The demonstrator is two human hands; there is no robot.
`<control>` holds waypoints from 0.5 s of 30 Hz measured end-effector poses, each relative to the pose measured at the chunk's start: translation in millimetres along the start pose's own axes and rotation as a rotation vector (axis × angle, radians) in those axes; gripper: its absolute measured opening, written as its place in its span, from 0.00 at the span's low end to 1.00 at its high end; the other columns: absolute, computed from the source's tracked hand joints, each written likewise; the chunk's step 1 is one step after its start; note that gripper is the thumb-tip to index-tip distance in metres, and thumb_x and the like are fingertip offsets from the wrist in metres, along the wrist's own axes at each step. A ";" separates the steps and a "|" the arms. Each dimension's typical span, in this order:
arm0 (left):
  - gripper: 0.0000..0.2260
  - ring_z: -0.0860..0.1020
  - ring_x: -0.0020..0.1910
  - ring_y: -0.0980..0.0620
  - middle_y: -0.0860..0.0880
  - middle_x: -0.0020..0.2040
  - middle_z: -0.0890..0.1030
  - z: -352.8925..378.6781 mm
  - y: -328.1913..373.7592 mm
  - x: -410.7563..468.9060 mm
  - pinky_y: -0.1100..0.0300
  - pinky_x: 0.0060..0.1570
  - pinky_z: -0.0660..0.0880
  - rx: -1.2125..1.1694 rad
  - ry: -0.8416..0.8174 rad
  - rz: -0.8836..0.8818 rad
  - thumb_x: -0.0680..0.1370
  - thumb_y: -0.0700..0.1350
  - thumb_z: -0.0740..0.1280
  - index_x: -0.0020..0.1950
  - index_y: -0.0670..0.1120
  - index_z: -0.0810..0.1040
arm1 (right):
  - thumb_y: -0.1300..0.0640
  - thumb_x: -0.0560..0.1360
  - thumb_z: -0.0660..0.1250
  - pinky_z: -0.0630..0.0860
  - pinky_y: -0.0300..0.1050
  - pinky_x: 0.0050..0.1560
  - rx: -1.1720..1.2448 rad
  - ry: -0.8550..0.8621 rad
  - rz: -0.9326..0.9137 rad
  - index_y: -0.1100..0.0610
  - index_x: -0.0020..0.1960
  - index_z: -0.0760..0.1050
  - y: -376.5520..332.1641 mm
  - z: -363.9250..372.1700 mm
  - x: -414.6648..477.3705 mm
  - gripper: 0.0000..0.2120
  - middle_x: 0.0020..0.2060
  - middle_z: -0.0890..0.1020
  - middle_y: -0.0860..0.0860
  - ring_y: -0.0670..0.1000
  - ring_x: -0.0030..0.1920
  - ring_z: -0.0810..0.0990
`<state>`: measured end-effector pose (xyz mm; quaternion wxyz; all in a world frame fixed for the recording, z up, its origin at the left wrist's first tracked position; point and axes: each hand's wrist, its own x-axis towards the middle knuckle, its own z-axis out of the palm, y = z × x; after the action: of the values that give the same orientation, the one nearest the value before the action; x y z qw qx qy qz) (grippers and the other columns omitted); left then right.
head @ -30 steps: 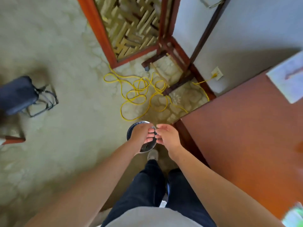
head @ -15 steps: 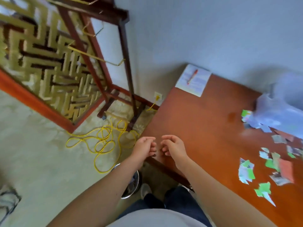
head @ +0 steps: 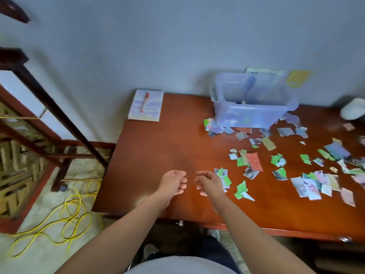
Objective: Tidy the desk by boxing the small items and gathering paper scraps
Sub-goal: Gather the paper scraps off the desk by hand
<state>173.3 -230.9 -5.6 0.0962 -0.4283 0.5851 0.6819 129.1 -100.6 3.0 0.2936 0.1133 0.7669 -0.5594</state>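
Several torn paper scraps (head: pixel 278 161) in green, white, red and blue lie scattered over the right half of the brown wooden desk (head: pixel 158 147). A clear bluish plastic box (head: pixel 252 101) stands at the desk's back, against the wall. My left hand (head: pixel 173 183) and my right hand (head: pixel 209 182) hover side by side above the desk's front left part, fingers loosely curled and apart, holding nothing. The right hand is just left of the nearest green and white scraps (head: pixel 224 177).
A spiral notepad (head: pixel 146 105) with a red pen (head: pixel 144 101) on it lies at the desk's back left corner. A white rounded object (head: pixel 353 109) sits at the far right. A yellow cable (head: pixel 65 214) coils on the floor beside a dark wooden frame (head: pixel 59 117).
My view has swung from the floor and a round metal bin up and right to the desk. Both hands moved from over the bin to above the desktop, and are empty.
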 end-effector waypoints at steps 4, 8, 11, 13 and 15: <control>0.08 0.76 0.37 0.52 0.47 0.43 0.79 42.6 6.5 1.0 0.62 0.38 0.75 0.027 -0.051 0.001 0.81 0.42 0.59 0.53 0.44 0.77 | 0.62 0.76 0.64 0.76 0.41 0.39 -0.010 0.062 -0.005 0.54 0.50 0.79 4.2 -47.2 16.7 0.07 0.44 0.83 0.51 0.48 0.39 0.79; 0.08 0.74 0.34 0.53 0.49 0.41 0.78 79.1 9.3 7.7 0.63 0.34 0.72 0.115 -0.078 0.016 0.80 0.39 0.58 0.53 0.44 0.76 | 0.62 0.75 0.66 0.79 0.45 0.45 -0.059 0.078 -0.017 0.54 0.49 0.79 6.6 -84.9 38.3 0.06 0.46 0.82 0.49 0.49 0.43 0.80; 0.07 0.74 0.33 0.54 0.49 0.42 0.78 102.3 9.2 11.7 0.64 0.33 0.71 0.205 -0.063 0.037 0.77 0.37 0.61 0.52 0.45 0.75 | 0.61 0.75 0.67 0.79 0.46 0.43 -0.129 0.047 -0.025 0.53 0.49 0.78 8.6 -106.1 55.9 0.06 0.45 0.82 0.52 0.50 0.43 0.80; 0.06 0.74 0.35 0.54 0.49 0.43 0.78 114.9 4.5 15.0 0.63 0.35 0.71 0.272 -0.044 0.075 0.77 0.37 0.63 0.50 0.46 0.75 | 0.62 0.74 0.67 0.80 0.48 0.46 -0.210 0.018 -0.047 0.52 0.51 0.77 11.1 -116.7 68.5 0.08 0.46 0.82 0.51 0.50 0.44 0.80; 0.07 0.75 0.38 0.54 0.50 0.43 0.78 124.4 -2.5 18.5 0.60 0.40 0.73 0.339 -0.010 0.117 0.76 0.37 0.64 0.48 0.49 0.75 | 0.62 0.73 0.67 0.80 0.47 0.49 -0.339 -0.020 -0.088 0.51 0.55 0.76 13.8 -123.8 81.0 0.12 0.47 0.81 0.49 0.48 0.46 0.80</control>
<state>104.8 -127.5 -26.7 0.1301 -0.3679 0.7151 0.5799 31.0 6.1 -29.7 0.2914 0.0227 0.8514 -0.4356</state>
